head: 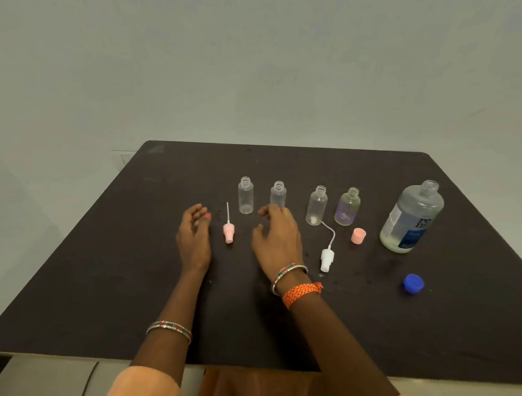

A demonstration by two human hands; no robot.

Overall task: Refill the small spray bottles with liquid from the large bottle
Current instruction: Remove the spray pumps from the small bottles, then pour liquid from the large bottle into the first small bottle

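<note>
Several small clear spray bottles stand uncapped in a row on the dark table (121, 264): the leftmost (245, 195), a second (278, 193), a third (316, 206) and a tinted one (348, 207). The large bottle (412, 217) stands open at the right, partly filled with liquid. My left hand (193, 236) rests on the table left of a pink spray head (228, 231), fingers loosely curled and holding nothing clear. My right hand (276, 237) hovers with relaxed fingers just in front of the second bottle, hiding its base.
A white spray head (327, 260) with a curved tube lies right of my right hand. A pink cap (358, 236) sits before the tinted bottle. The blue cap (413, 283) lies near the right front. A wall stands behind the table.
</note>
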